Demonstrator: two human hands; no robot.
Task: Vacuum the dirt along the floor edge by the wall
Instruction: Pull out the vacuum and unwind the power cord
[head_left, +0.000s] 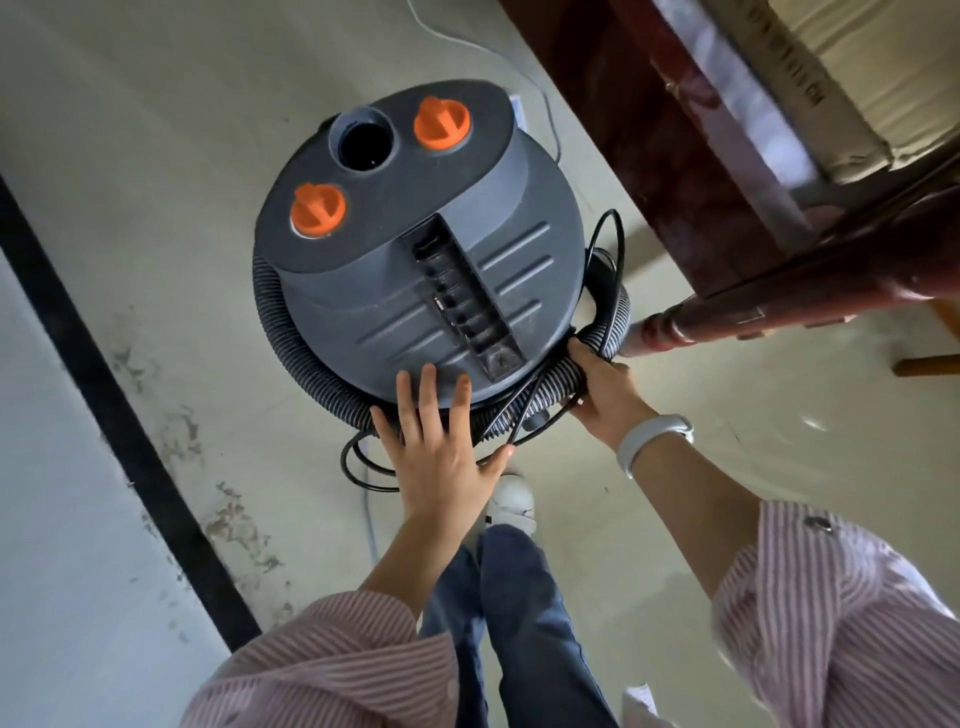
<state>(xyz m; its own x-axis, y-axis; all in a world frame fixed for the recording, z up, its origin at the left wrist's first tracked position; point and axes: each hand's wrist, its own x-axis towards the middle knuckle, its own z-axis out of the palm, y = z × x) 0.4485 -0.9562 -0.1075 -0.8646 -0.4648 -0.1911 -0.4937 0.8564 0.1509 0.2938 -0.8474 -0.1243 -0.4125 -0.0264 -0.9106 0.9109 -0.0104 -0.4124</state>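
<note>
Pale, stained floor (156, 218) underfoot, a black baseboard (119, 415) running along the light wall (47, 467) at left, dark red wooden furniture (727, 208) upper right.

You can read nothing for certain here. The cardboard box (748, 62) on the dark wooden furniture at upper right carries a line of dark printed characters, but they run slantwise and are too blurred for you to make out. The vacuum cleaner (415, 260) shows you no legible brand or label.

Vacuum (415, 249) on dirty floor (156, 260)
</note>
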